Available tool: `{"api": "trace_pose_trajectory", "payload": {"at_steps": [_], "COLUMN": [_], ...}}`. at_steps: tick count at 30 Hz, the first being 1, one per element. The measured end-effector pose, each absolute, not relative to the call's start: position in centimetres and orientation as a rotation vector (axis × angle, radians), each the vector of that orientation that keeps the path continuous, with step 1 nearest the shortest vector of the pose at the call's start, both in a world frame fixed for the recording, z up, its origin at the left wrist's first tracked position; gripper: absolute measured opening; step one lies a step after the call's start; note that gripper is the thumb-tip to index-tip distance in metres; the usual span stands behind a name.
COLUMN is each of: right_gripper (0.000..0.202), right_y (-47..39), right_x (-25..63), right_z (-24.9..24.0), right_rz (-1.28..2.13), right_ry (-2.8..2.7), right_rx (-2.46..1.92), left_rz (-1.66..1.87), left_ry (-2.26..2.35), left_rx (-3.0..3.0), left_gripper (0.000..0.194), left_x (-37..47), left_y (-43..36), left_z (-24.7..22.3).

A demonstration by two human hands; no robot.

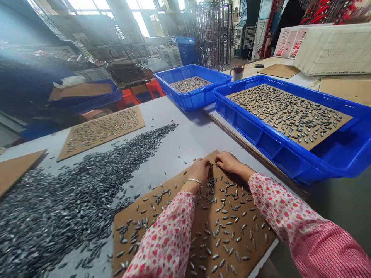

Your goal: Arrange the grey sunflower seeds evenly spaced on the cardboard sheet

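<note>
Small dark metal pieces (226, 223) lie scattered over a brown board (171, 184) in front of me. My left hand (199, 170), with a bracelet at its wrist, rests near the board's far corner, fingers curled down beside a small cluster of pieces; what its fingertips hold is hidden. Just to its right, my right hand (227, 161) is bent at the same corner, its fingers pressed together around a metal piece near the fingertips. A big heap of the same pieces (87, 185) spreads over the white table on the left.
Two blue crates (255, 133) at the right and back hold boards covered with pieces. Another covered board (101, 129) and a bare board (17, 168) lie left. A mug (238, 72) and white crates (339, 50) stand farther back.
</note>
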State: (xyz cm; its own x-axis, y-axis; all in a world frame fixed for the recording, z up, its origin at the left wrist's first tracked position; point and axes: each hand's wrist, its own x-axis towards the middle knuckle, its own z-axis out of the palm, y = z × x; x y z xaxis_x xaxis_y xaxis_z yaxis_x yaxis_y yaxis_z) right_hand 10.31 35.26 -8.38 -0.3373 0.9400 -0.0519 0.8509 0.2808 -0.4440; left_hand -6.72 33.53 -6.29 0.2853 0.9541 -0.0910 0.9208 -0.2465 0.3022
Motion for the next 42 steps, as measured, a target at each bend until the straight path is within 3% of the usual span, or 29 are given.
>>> {"api": "trace_pose_trajectory", "payload": {"at_steps": [5, 9, 28, 42], "right_gripper": [0.020, 0.018, 0.015, 0.018], "right_y": [36.1, 36.2, 35.2, 35.5], "right_x": [10.5, 10.9, 11.1, 10.3], "right_z": [-8.6, -8.8, -8.6, -8.3], "right_rz": [0.590, 0.579, 0.478, 0.479], "right_ry": [-2.309, -2.262, -2.363, -2.303], "right_rx": [-1.780, -1.752, -1.695, -1.846], "left_rz": [0.304, 0.386, 0.031, 0.050], "left_ry": [1.622, 1.695, 1.662, 1.792], "left_rx": [2.280, 2.251, 2.369, 2.364], "left_gripper": [0.032, 0.026, 0.023, 0.027], "left_x": [-5.7, -6.3, -6.7, -5.9], "left_y": [34.7, 34.5, 34.6, 34.6], "left_z": [-7.9, -8.5, -7.0, -5.7]}}
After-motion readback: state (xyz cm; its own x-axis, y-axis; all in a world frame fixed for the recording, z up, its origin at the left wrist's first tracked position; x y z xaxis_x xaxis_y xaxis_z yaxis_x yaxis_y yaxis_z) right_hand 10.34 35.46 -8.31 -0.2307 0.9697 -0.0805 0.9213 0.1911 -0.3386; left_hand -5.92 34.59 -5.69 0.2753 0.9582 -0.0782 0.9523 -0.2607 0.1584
